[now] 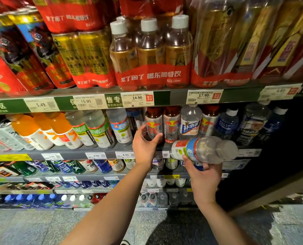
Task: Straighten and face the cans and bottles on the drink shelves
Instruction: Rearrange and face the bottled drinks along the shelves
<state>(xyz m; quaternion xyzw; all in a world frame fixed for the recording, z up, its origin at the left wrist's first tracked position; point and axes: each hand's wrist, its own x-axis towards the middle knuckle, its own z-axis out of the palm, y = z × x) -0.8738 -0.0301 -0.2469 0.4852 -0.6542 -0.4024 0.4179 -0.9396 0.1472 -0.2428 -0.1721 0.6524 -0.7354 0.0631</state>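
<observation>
My right hand (pixel 202 175) grips a clear electrolyte bottle (pixel 200 150) with a blue, red and white label, held on its side in front of the second shelf, its cap end pointing right. My left hand (pixel 144 145) reaches to that shelf with fingers spread, thumb against a red-and-silver energy drink bottle (pixel 153 123). A second such bottle (pixel 172 123) and a white-labelled clear bottle (pixel 190 123) stand just to the right. A matching clear electrolyte bottle (pixel 120 127) stands left of my left hand.
The shelf edge (pixel 73 152) carries price tags. Orange bottles (pixel 41 129) and green-labelled bottles (pixel 94 129) fill its left side, dark blue bottles (pixel 226 123) its right. Shrink-wrapped bottle packs (pixel 150 55) sit on the shelf above. Lower shelves hold cans and bottles.
</observation>
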